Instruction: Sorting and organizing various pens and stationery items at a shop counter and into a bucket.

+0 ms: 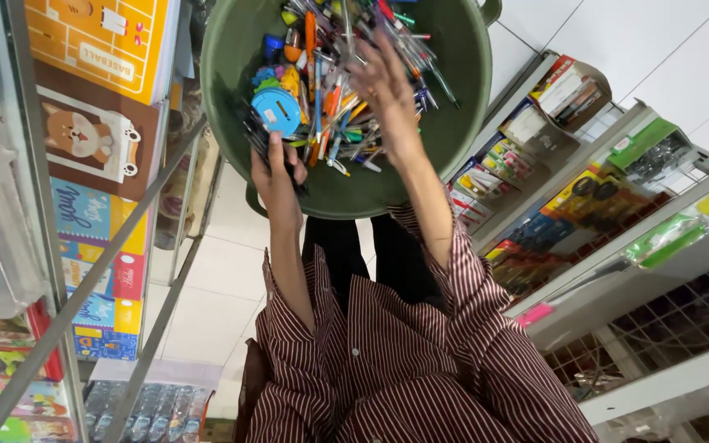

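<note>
A round green plastic basin (453, 123) sits on the white tiled floor in front of me, piled with several pens, markers and small coloured items (330, 90). A blue round sharpener-like piece (276, 111) lies on the left of the pile. My left hand (276, 176) is at the basin's near rim, closed around a bunch of dark pens (256, 135) that stick out toward the pile. My right hand (383, 82) hovers over the middle of the pile, fingers spread and touching the pens. My arms are in dark red striped sleeves.
A metal and glass shelf (84, 279) on the left holds colourful notebooks and boxes. On the right a grey shelf rack (617, 271) carries packaged stationery and a wire grid panel. White floor tiles (215, 287) run between them.
</note>
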